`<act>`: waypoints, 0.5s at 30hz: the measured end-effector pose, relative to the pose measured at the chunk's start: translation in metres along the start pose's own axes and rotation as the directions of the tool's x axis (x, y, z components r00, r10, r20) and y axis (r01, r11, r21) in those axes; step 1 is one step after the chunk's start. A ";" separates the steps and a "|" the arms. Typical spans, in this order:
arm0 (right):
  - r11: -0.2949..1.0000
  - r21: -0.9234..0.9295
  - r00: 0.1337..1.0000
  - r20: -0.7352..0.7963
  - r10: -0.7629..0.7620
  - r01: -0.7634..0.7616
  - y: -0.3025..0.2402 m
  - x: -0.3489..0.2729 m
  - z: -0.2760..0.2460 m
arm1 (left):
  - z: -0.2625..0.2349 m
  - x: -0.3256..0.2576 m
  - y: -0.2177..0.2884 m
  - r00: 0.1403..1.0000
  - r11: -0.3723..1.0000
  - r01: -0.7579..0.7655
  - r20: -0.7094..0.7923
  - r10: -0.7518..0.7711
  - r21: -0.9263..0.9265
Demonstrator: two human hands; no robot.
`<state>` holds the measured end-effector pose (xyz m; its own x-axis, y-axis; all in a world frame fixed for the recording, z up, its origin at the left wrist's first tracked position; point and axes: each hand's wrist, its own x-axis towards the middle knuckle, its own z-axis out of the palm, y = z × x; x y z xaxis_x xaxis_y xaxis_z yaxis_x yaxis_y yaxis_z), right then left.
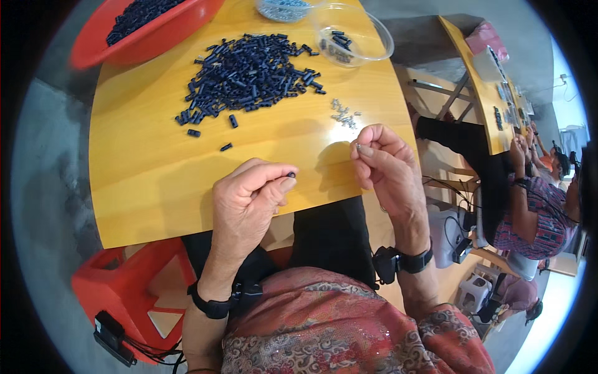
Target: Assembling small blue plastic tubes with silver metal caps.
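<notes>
Between the thumb and forefinger of my left hand [249, 193] is a small dark plastic piece [291, 175], mostly hidden by the fingers. My right hand [387, 163] pinches a tiny silvery metal part [359, 147], too small to tell its kind. Both hands hover over the near edge of the yellow table [143, 187], apart from each other. Beyond them lies a large heap of dark plastic pieces [249, 75], with a few strays on its near side. A little scatter of small metal parts [342, 114] lies just past my right hand.
A red basin [149, 40] of dark pieces stands at the far left. At the back are a clear round tub [374, 47] with some pieces and a bowl of small metal parts [283, 9]. A red stool [124, 280] is at my left; people sit by another table [476, 81] on the right.
</notes>
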<state>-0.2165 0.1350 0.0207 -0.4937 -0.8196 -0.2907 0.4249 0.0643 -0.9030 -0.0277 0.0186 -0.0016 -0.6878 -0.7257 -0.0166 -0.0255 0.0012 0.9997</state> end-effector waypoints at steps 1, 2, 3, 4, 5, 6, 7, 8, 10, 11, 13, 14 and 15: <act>1.000 0.029 1.000 0.010 0.010 -0.010 0.001 -0.002 0.005 | 0.000 0.000 -0.001 1.000 1.000 0.010 0.008 -0.010 -0.026; 0.998 0.057 1.000 0.020 0.020 -0.021 0.003 -0.003 0.010 | -0.001 0.000 -0.001 1.000 0.998 0.020 0.016 -0.019 -0.052; 0.998 0.061 0.999 0.029 0.024 -0.026 0.004 -0.004 0.014 | -0.002 -0.001 -0.001 1.000 0.999 0.023 0.007 -0.023 -0.046; 0.994 0.087 0.997 0.046 0.058 -0.062 0.006 -0.005 0.019 | -0.003 -0.001 -0.001 1.000 0.998 0.020 0.017 -0.019 -0.056; 0.989 0.111 0.994 0.064 0.090 -0.097 0.008 -0.005 0.022 | -0.004 -0.002 -0.001 0.999 0.998 0.018 0.028 -0.016 -0.066; 0.988 0.114 0.993 0.073 0.096 -0.104 0.011 -0.004 0.024 | -0.005 -0.002 -0.001 1.000 0.998 0.021 0.020 -0.020 -0.061; 0.984 0.129 0.986 0.127 0.109 -0.126 0.014 -0.003 0.025 | -0.006 -0.003 -0.002 0.999 0.993 0.027 0.023 -0.025 -0.115; 0.979 0.143 0.976 0.181 0.121 -0.148 0.016 -0.002 0.027 | -0.007 -0.004 -0.003 0.999 0.985 0.033 0.027 -0.028 -0.169; 0.978 0.145 0.972 0.201 0.120 -0.151 0.018 0.000 0.031 | -0.009 -0.004 -0.006 1.000 0.987 0.014 0.029 -0.009 -0.159; 0.978 0.146 0.969 0.216 0.118 -0.151 0.019 0.000 0.034 | -0.010 -0.004 -0.007 0.999 0.989 -0.005 0.035 0.011 -0.151; 0.981 0.121 0.969 0.217 0.121 -0.150 0.019 0.001 0.040 | -0.011 -0.005 -0.007 0.999 0.990 -0.004 0.032 0.009 -0.143; 0.985 0.096 0.969 0.215 0.123 -0.146 0.019 0.001 0.042 | -0.011 -0.005 -0.007 0.999 0.991 -0.003 0.033 0.008 -0.136; 0.985 0.095 0.969 0.215 0.124 -0.147 0.020 0.001 0.043 | -0.012 -0.004 -0.008 0.999 0.991 -0.002 0.032 0.007 -0.136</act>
<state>-0.1759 0.1105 0.0160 -0.2625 -0.9084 -0.3254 0.5632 0.1296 -0.8161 -0.0160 0.0137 -0.0091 -0.7111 -0.7031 -0.0104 0.0752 -0.0908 0.9930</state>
